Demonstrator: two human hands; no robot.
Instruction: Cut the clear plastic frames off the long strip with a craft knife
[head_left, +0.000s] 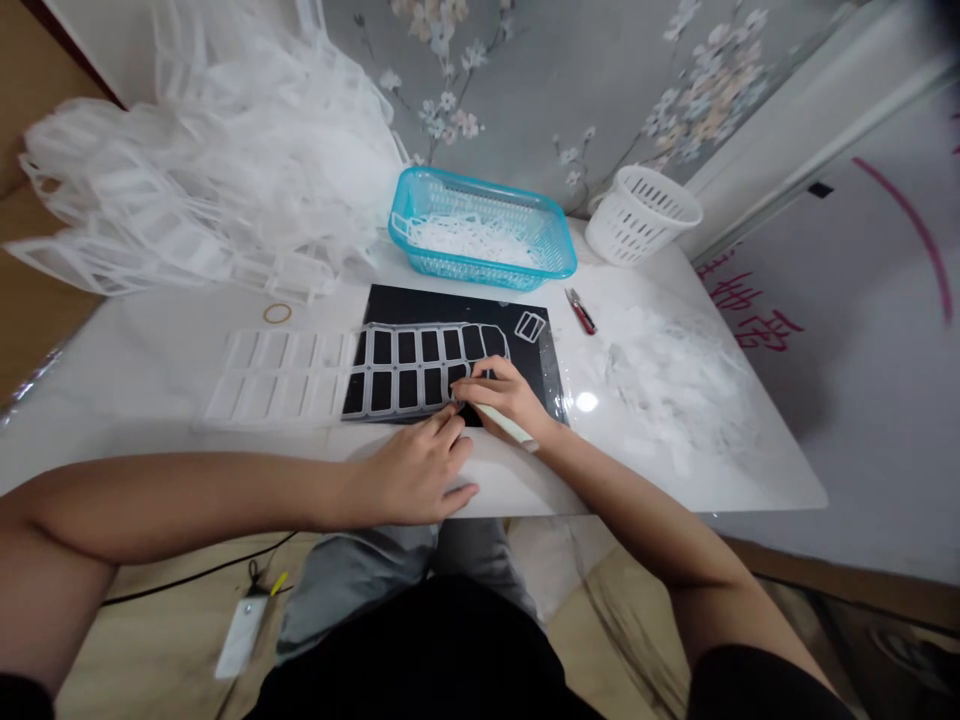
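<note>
A long white plastic grid strip (315,375) of rectangular frames lies across a black mat (450,310) on the white table. My left hand (420,470) rests on the strip's near edge, fingertips pressing it down. My right hand (502,392) holds a thin white tool (514,425) and works at the strip's right end, touching the frames there. One loose white frame (530,326) lies on the mat's far right corner.
A turquoise basket (480,228) with white pieces and a white slotted basket (641,213) stand at the back. A big heap of white grid strips (202,170) fills the far left. Red snips (581,312), a rubber band (277,313) and white scraps (675,385) lie around.
</note>
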